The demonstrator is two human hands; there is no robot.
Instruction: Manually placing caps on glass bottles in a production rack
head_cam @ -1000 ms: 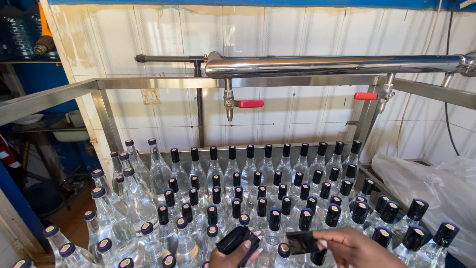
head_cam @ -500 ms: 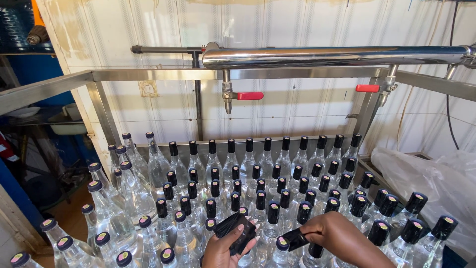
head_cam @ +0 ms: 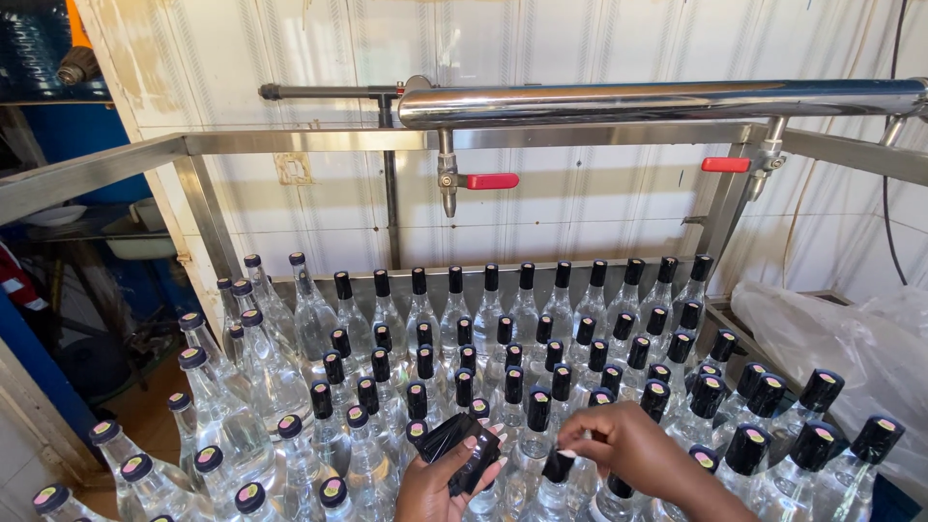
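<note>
The left hand point(head_cam: 447, 483), low at the near edge, is closed around a small bundle of black cap sleeves point(head_cam: 462, 447), its fingertips wrapped over their right side. Just to its right, the right hand point(head_cam: 633, 447) has its fingers pinched together on a single black sleeve point(head_cam: 558, 466) that sits over the neck of a clear glass bottle point(head_cam: 551, 495) directly under the hand. Both hands hover over the near middle of a dense crowd of clear glass bottles point(head_cam: 464, 348) standing upright and filling the surface from left to right. Those in the middle and on the right already carry tall black sleeves on their necks; those on the left point(head_cam: 227, 416) show only short caps with pale tops. Behind the bottles a grey metal frame point(head_cam: 290, 143) runs across, and above it lies a shiny steel pipe point(head_cam: 667, 101) with two red-handled valves point(head_cam: 491, 181). On the far right a crumpled clear plastic sheet point(head_cam: 841, 333) lies beside the bottles. A white panelled wall point(head_cam: 580, 39) closes off the back.
</note>
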